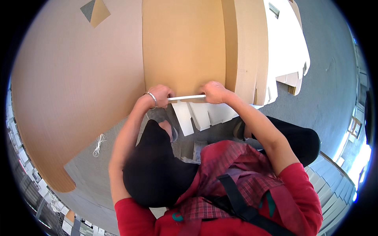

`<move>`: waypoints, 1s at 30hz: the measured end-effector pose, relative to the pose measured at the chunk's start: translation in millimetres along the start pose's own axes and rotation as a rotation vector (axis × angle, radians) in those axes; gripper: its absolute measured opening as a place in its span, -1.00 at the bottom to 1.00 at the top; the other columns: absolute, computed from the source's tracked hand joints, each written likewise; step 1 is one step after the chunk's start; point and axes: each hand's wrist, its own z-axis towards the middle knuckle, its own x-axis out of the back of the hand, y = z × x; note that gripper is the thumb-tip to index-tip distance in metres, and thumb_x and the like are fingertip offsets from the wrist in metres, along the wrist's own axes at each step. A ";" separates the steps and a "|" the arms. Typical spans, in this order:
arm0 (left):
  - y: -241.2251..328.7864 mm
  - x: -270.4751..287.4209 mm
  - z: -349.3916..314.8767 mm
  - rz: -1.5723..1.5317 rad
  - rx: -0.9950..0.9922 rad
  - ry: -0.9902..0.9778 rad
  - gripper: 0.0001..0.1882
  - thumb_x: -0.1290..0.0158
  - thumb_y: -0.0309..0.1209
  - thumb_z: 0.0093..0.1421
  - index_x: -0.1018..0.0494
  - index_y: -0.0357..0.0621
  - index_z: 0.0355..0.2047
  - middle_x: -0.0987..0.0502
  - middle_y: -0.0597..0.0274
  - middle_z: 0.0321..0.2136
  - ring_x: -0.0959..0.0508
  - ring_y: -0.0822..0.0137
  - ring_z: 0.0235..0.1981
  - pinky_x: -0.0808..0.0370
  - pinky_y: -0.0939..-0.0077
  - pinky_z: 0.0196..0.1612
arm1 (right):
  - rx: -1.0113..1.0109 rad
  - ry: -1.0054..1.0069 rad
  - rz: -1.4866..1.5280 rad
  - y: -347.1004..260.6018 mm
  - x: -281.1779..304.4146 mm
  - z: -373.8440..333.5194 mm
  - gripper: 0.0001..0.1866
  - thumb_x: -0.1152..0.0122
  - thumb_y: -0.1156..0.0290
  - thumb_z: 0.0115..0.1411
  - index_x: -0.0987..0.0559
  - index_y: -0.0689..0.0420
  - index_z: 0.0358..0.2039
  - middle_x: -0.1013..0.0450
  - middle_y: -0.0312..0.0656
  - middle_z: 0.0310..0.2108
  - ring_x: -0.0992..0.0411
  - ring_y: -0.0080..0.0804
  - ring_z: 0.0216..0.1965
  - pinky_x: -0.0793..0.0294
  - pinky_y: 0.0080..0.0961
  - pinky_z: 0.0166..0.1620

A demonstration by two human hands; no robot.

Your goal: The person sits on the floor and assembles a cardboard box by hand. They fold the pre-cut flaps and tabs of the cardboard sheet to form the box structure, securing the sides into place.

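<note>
Both my hands grip the near end of a brown cardboard sheet (184, 47), one at each side. Between them runs a narrow white strip (186, 97) along that end; whether it is the sheet's own folded edge or a separate piece, I cannot tell. My left hand (159, 95), with a bracelet at the wrist, is closed at the strip's left end, fingers curled under. At its right end my right hand (214, 93) is closed too, fingertips partly hidden. White cardboard flaps (201, 116) stick out just below the strip, towards my feet.
A large flat cardboard panel (78, 78) spreads over the left side, with a square cutout near its far end. White-faced cardboard sheets (287, 43) lie stacked on the right. A bundle of white string (99, 145) rests on the grey floor (90, 169). My bent knees flank the work.
</note>
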 end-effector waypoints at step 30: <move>-129.9 78.4 -141.1 1.016 0.346 0.557 -0.82 -0.01 -0.42 0.03 -0.54 -0.01 -0.34 -0.46 0.13 -0.23 -0.40 0.11 -0.03 -0.22 -0.14 0.06 | 0.170 0.237 -0.770 81.2 90.4 4.4 -0.81 -0.12 0.29 0.06 -0.57 0.02 -0.32 -0.44 -0.21 -0.48 -0.49 -0.20 -0.39 -0.44 -0.24 -0.34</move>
